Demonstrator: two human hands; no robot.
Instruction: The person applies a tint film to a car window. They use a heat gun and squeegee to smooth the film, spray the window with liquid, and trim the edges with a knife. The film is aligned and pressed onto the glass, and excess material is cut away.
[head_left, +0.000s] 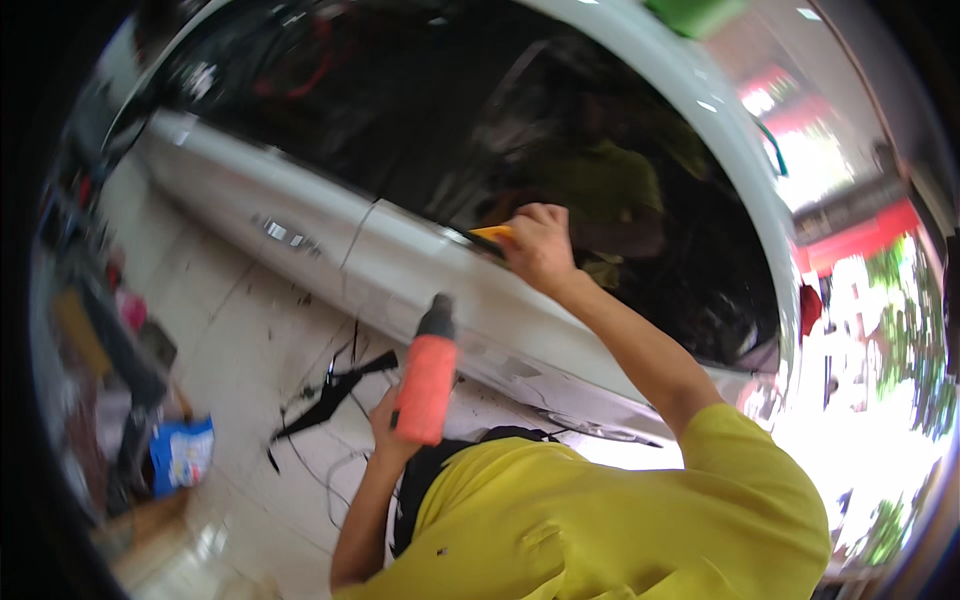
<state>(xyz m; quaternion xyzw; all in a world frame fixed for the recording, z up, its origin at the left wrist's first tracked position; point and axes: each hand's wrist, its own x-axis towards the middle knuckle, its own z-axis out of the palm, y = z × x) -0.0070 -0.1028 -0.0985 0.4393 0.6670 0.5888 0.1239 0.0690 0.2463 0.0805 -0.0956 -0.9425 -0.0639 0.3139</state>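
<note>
My left hand (386, 428) is wrapped round a heat gun (427, 388) with an orange-red body and a black nozzle. Its nozzle points up toward the side of a white car (400, 250), apart from the panel. At the lower edge of the car's dark side window (420, 150), my right hand (541, 245) grips a yellow scraper (492, 232). The scraper's tip lies along the dark trim where glass meets door. The fingers of my left hand are partly hidden behind the heat gun.
Below the door, a black angular piece (335, 403) and a thin cord (328, 480) lie on the pale tiled floor (245, 350). A blue and white bag (183, 456) sits among clutter at the left. A green object (695, 14) rests on the car roof.
</note>
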